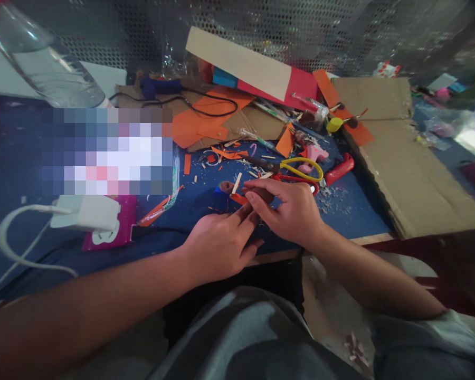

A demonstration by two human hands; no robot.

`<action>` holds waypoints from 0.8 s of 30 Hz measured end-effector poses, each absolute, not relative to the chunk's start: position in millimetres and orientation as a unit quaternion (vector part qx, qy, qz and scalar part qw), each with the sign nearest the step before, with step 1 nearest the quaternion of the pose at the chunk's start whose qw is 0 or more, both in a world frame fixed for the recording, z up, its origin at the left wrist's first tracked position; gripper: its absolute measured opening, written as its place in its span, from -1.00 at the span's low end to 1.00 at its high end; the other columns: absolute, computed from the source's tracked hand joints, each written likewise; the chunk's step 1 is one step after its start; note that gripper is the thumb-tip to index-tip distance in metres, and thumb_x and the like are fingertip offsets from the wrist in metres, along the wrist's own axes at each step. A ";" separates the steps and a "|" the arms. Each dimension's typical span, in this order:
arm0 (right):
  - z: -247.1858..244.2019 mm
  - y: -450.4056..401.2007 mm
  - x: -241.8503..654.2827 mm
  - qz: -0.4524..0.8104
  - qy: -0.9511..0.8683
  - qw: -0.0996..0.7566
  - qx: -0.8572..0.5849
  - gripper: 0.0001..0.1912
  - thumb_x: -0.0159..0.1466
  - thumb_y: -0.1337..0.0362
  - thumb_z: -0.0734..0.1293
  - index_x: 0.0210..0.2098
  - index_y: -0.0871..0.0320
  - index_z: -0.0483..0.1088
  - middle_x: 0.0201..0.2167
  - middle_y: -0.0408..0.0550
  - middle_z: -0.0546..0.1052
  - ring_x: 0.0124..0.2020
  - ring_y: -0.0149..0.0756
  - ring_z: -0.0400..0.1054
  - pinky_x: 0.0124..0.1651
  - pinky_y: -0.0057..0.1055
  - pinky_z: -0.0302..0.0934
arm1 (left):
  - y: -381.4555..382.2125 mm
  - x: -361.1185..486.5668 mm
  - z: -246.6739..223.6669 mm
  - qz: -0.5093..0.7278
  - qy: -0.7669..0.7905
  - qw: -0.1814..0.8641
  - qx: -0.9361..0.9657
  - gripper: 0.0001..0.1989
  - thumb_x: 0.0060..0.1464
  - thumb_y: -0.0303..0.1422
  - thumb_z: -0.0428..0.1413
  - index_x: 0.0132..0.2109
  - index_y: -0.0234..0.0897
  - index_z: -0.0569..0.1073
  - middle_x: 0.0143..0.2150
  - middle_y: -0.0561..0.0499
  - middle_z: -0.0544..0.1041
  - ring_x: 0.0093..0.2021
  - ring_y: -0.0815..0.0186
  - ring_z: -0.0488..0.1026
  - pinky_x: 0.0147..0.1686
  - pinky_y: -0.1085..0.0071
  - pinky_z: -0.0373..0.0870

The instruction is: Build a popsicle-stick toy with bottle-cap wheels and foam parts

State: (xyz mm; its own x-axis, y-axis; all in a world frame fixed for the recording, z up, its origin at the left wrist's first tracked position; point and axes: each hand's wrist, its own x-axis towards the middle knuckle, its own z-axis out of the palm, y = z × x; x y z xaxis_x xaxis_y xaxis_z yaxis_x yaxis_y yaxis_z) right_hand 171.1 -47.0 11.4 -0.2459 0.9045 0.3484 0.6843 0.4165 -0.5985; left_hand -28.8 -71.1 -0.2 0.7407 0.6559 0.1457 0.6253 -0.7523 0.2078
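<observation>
Both of my hands meet over the front edge of the blue table (340, 214). A brown lump (261, 194) lies between them; my right hand (295, 211) has its thumb and fingers closed round it. My left hand (224, 243) reaches in from the left, its fingertips against the lump's near side and partly under my right hand. Just beyond the fingers are a small wooden stick (236, 183), an orange strip (238, 199) and a small blue and brown piece (225, 187). Scissors with yellow handles (303, 168) lie behind my right hand.
A white charger (87, 214) sits on a pink power socket (129, 219) at left, with a bottle (59, 68) behind. Cardboard (411, 174) covers the right side. Orange paper (206, 113), a blue glue gun (160, 87) and a red-handled tool (340, 169) lie further back.
</observation>
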 end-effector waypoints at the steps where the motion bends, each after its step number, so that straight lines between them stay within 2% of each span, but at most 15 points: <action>1: 10.9 -46.8 170.9 0.162 -0.771 0.334 -0.517 -0.66 0.46 0.12 0.37 0.05 0.16 0.69 -0.29 -0.07 0.79 -0.32 -0.24 0.69 -0.25 -0.36 0.44 | -71.1 -28.6 -0.4 0.109 0.344 0.072 0.930 -0.49 0.44 -0.18 0.12 0.34 -0.46 0.50 0.09 -0.35 0.72 -0.06 -0.08 0.78 -0.19 0.08 0.75; 5: 8.7 -46.6 170.6 0.163 -0.769 0.333 -0.521 -0.67 0.45 0.12 0.37 0.05 0.13 0.68 -0.31 -0.07 0.78 -0.34 -0.25 0.67 -0.26 -0.36 0.42 | -71.6 -28.5 -0.3 0.113 0.344 0.068 0.930 -0.51 0.43 -0.19 0.13 0.32 -0.45 0.51 0.09 -0.35 0.72 -0.08 -0.08 0.78 -0.20 0.09 0.75; 8: 8.6 -46.7 172.2 0.182 -0.771 0.331 -0.513 -0.66 0.46 0.11 0.36 0.06 0.14 0.66 -0.24 -0.03 0.79 -0.29 -0.22 0.68 -0.21 -0.33 0.44 | -72.0 -29.1 1.4 0.109 0.343 0.075 0.930 -0.51 0.44 -0.19 0.12 0.32 -0.46 0.52 0.13 -0.36 0.71 -0.08 -0.09 0.78 -0.23 0.08 0.75; 14: 13.3 -47.7 178.8 0.195 -0.785 0.335 -0.483 -0.54 0.45 -0.02 0.38 0.17 0.13 0.54 -0.25 -0.05 0.73 -0.26 -0.21 0.62 -0.16 -0.29 0.45 | -71.8 -28.6 4.4 0.066 0.355 0.077 0.929 -0.49 0.45 -0.16 0.09 0.31 -0.47 0.54 0.01 -0.32 0.74 -0.19 -0.13 0.78 -0.25 -0.01 0.75; 19: 16.2 -49.4 180.6 0.171 -0.791 0.317 -0.494 -0.74 0.45 0.05 0.38 -0.16 0.09 0.60 -0.40 -0.12 0.63 -0.37 -0.29 0.53 -0.26 -0.35 0.34 | -71.5 -28.5 1.9 0.095 0.346 0.077 0.930 -0.48 0.44 -0.20 0.12 0.34 -0.49 0.51 0.13 -0.39 0.71 -0.10 -0.11 0.78 -0.21 0.05 0.76; 22: 16.3 -49.0 180.6 0.180 -0.787 0.321 -0.496 -0.77 0.44 0.10 0.39 -0.20 0.10 0.60 -0.39 -0.11 0.63 -0.36 -0.29 0.52 -0.27 -0.36 0.32 | -71.2 -29.2 0.2 0.104 0.344 0.068 0.931 -0.49 0.45 -0.19 0.12 0.33 -0.48 0.51 0.18 -0.40 0.69 -0.07 -0.09 0.78 -0.21 0.08 0.75; 24: 15.9 -48.0 181.0 0.194 -0.785 0.321 -0.492 -0.80 0.43 0.14 0.39 -0.20 0.11 0.60 -0.38 -0.11 0.64 -0.35 -0.29 0.51 -0.27 -0.36 0.32 | -71.0 -29.6 -0.5 0.110 0.345 0.065 0.930 -0.50 0.45 -0.19 0.12 0.33 -0.47 0.51 0.14 -0.38 0.71 -0.08 -0.08 0.78 -0.22 0.08 0.75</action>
State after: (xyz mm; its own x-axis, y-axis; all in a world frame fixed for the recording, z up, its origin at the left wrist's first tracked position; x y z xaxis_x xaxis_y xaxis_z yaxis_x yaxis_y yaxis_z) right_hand 181.0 -48.0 15.9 -0.3092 0.8978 0.3135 0.6487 0.4402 -0.6208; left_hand -29.6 -71.0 -0.5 0.7385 0.6551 0.1593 0.6268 -0.7542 0.1957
